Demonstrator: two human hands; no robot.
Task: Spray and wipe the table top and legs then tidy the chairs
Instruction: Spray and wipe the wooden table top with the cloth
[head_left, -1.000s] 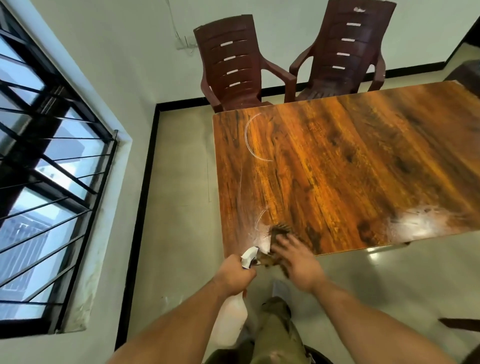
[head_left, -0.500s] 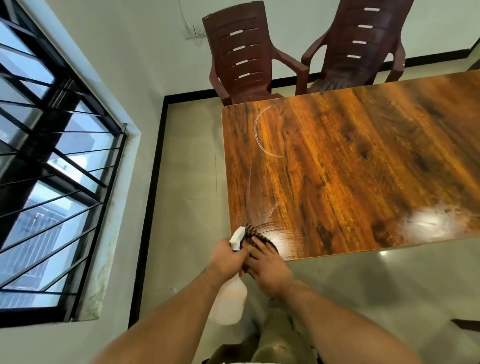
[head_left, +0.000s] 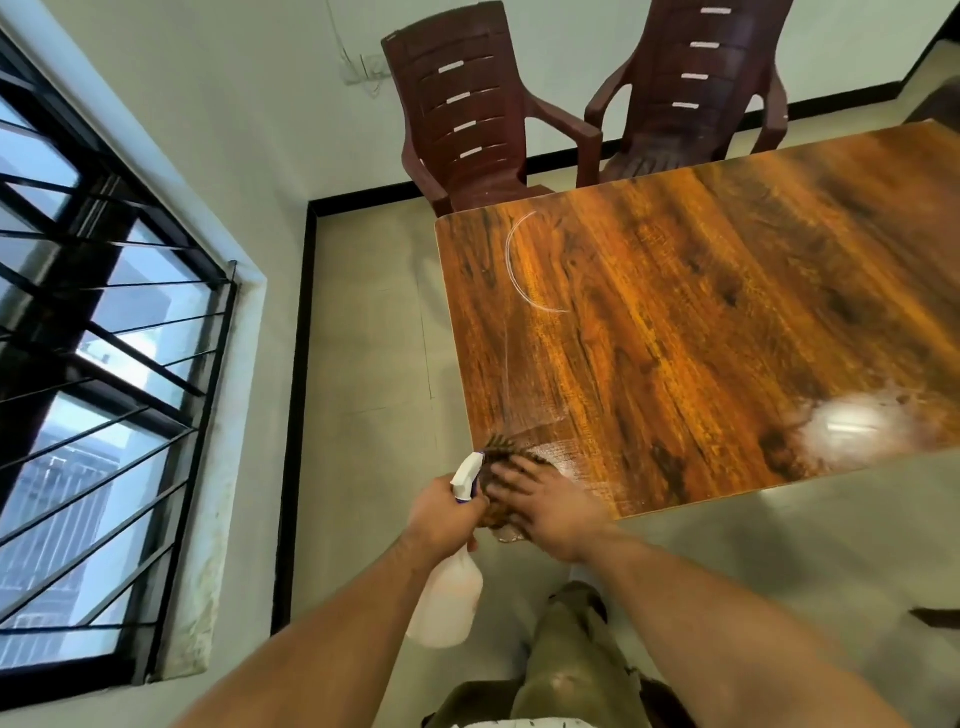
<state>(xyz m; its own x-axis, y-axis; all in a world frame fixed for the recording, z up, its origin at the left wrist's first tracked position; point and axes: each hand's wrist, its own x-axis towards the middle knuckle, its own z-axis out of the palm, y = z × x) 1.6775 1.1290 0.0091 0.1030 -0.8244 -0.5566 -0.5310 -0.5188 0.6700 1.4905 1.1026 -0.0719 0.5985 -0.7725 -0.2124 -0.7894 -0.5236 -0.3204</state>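
Left hand (head_left: 448, 515): grasping spray bottle (head_left: 448, 597), hung just off bench near-left corner.
Right hand (head_left: 545, 506): flat, pressing cloth (head_left: 501, 451) onto that corner.
Bench (head_left: 727, 312): wet near edge; white arc unwiped.
Left: legs, chairs (head_left: 467, 114).

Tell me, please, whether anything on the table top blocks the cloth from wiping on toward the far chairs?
Nothing visible does: the right hand presses the cloth at the near corner, and the table top beyond is bare.
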